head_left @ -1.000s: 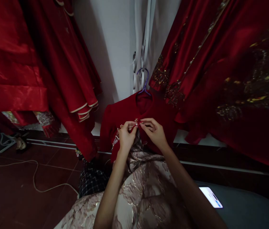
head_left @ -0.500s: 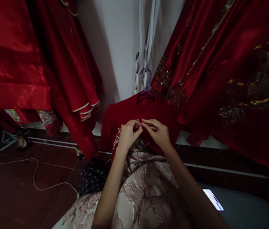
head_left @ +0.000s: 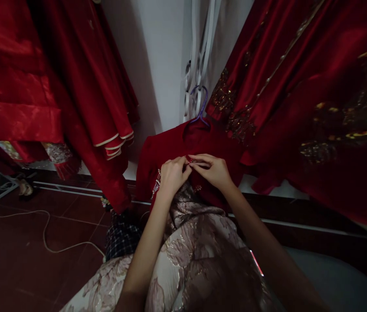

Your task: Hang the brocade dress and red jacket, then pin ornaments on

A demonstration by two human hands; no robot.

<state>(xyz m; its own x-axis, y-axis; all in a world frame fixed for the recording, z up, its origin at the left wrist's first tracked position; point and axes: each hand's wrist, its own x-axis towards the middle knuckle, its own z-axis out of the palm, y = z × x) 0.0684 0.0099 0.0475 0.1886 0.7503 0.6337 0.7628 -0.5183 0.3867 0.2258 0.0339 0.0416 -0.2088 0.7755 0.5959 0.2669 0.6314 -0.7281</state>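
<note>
A dark red jacket (head_left: 164,145) hangs in front of me on a purple hanger (head_left: 202,106). My left hand (head_left: 173,175) is closed in a pinch at the middle of the jacket's front, below the neckline. My right hand (head_left: 214,171) pinches the same spot from the other side, its fingertips almost meeting the left ones. Between them a small shiny bit shows, perhaps a button or bead; the fingers hide most of it. Beside my left hand, a beaded trim (head_left: 156,184) lies on the jacket. Shiny floral fabric (head_left: 183,255) spreads below my forearms.
Red satin garments (head_left: 14,78) hang at the left, and red garments with gold sequins (head_left: 268,95) at the right. A white metal stand (head_left: 207,39) rises behind the hanger. On the tiled floor lies a pale cable (head_left: 45,229). A grey seat (head_left: 326,277) is at lower right.
My view has shifted slightly, and both hands keep their pinch at the jacket's front. The lit phone at lower right is now mostly hidden behind my right arm and the floral fabric.
</note>
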